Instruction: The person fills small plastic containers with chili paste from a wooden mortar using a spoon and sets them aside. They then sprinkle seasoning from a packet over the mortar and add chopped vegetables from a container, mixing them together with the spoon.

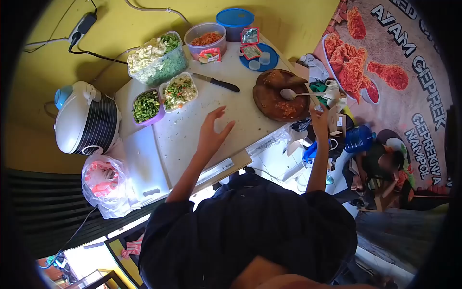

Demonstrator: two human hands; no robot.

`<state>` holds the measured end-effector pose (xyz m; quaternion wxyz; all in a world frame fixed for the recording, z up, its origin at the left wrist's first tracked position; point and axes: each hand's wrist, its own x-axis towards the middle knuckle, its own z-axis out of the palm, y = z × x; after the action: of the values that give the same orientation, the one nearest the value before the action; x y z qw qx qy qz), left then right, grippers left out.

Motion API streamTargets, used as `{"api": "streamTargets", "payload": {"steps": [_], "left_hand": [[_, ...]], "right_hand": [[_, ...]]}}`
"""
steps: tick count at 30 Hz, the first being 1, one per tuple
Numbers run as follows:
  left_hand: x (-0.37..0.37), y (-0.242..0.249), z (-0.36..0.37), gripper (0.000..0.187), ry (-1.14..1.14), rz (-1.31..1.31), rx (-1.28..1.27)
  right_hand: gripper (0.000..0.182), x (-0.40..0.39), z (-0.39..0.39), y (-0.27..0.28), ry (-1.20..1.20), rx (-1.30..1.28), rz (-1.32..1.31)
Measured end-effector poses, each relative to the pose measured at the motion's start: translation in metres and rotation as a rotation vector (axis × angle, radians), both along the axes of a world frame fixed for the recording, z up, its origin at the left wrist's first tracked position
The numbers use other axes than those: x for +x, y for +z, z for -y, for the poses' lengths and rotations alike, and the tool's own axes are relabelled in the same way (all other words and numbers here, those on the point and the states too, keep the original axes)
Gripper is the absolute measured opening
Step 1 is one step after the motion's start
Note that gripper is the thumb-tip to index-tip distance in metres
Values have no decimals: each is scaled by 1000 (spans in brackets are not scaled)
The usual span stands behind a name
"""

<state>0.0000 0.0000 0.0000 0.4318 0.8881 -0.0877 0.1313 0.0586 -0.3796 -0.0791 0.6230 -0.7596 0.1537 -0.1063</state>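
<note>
My left hand [214, 132] hovers over the front of the white table [192, 139], its fingers spread and nothing in them. Past the table's right corner, my right hand [319, 121] is raised just below the handle of a spoon [288, 94]. Its fingers look slightly apart, and I see nothing held in them. The spoon's bowl rests in a brown stone mortar [269, 103] smeared with red-orange sambal. A knife [219, 83] with a black handle lies behind my left hand. Chopped greens [146, 106] and mixed chopped vegetables [179, 91] fill two small tubs to the left.
At the back stand a large tub of cut cabbage [156, 60], a bowl of orange shreds [206, 39] and a blue-lidded container [235, 24]. Small cups sit on a blue lid [262, 59]. Left are a rice cooker [86, 120] and plastic bag [103, 183]. A person [380, 164] sits at right.
</note>
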Motion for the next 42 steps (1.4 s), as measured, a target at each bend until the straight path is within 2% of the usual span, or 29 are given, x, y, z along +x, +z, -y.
{"api": "streamTargets", "payload": {"steps": [2,3,5,8,11,17,22,27,34,38,41,42], "left_hand": [[24,8,17,74,-60,-294,-221],[42,2,58,73,-73,-343,-226],[66,3,73,71,-82,-448,-156],[84,-11,86,72,-119,-383,-106],[81,-16,84,76,-92,-405,-173],[36,-11,48,71,-7,-479,-247],[-32,2,6,65,214,-434,-316],[-88,11,-38,61,382,-432,-372],[-133,13,-81,58,576,-376,-384],[-142,21,-95,56,617,-455,-382],[-140,18,-100,54,612,-382,-231],[-137,20,-99,52,664,-360,-168]], "right_hand": [[63,-8,-18,9,133,186,-83],[59,-4,9,23,162,159,-83],[51,-5,0,32,228,188,-82],[44,-2,0,22,264,207,-23],[43,-4,-4,24,291,231,-52],[42,-17,-30,38,474,238,-106],[44,-34,-88,59,653,301,-221],[48,-40,-141,57,872,330,-262],[45,-48,-201,69,1107,262,-320],[45,-50,-218,74,1129,250,-320],[44,-22,-195,95,1155,113,-340],[40,-5,-178,94,1069,88,-278]]}}
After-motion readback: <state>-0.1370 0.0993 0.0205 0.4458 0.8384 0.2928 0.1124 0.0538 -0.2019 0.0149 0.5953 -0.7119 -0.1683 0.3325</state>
